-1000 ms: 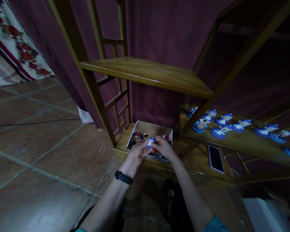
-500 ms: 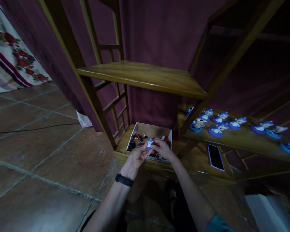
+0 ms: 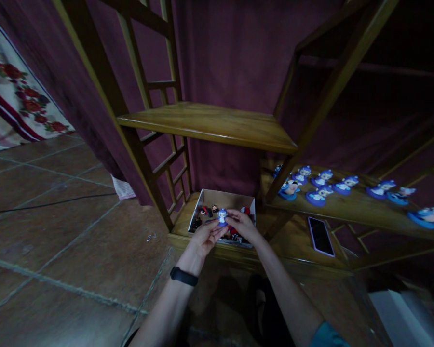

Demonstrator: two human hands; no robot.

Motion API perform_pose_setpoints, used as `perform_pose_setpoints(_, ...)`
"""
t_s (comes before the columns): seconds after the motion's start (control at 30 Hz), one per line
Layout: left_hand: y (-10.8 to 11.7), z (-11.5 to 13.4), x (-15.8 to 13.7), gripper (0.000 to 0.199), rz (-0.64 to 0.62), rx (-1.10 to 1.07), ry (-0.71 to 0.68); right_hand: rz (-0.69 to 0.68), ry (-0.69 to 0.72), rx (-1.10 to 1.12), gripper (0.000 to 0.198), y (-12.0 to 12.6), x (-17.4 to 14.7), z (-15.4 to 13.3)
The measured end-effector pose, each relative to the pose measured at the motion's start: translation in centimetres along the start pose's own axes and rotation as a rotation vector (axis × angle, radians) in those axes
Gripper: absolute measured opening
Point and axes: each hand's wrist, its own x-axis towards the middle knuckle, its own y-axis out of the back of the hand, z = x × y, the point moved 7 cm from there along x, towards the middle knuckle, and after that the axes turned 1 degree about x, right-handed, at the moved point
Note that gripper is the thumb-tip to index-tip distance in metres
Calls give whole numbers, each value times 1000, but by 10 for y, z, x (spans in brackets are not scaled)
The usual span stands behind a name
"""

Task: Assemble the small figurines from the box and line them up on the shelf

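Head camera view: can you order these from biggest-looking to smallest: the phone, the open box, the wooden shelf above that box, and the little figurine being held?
1. Wooden shelf
2. Open box, partly covered
3. Phone
4. Held figurine

That is picture size only; nearness to the camera affects it.

The light is quite dim, with a pale sheen on the tiled floor (image 3: 75, 270), deep shadow at the upper right, and a blurred, stretched white object (image 3: 398, 313) at the lower right.
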Motion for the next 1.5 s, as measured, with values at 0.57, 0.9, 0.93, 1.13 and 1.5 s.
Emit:
perform_pose_setpoints(0.57, 2, 1, -10, 17, -94, 113, 4, 10, -42, 46, 31, 0, -11, -9)
perform_pose_setpoints(0.9, -2, 11, -22, 21, -194, 103, -81, 48, -14, 128, 41, -8, -22, -28)
perform_pose_setpoints(0.93, -3, 12, -24, 22, -203, 104, -87, 59, -15, 136, 41, -8, -23, -30)
perform_pose_setpoints(1.13, -7, 14, -32, 17, -205, 100, -112, 134, -49, 135, 39, -3, -38, -33)
perform_pose_setpoints(1.5, -28, -12, -60, 25, -293, 272, -124, 232, -77, 151, 44, 5, -99, -45)
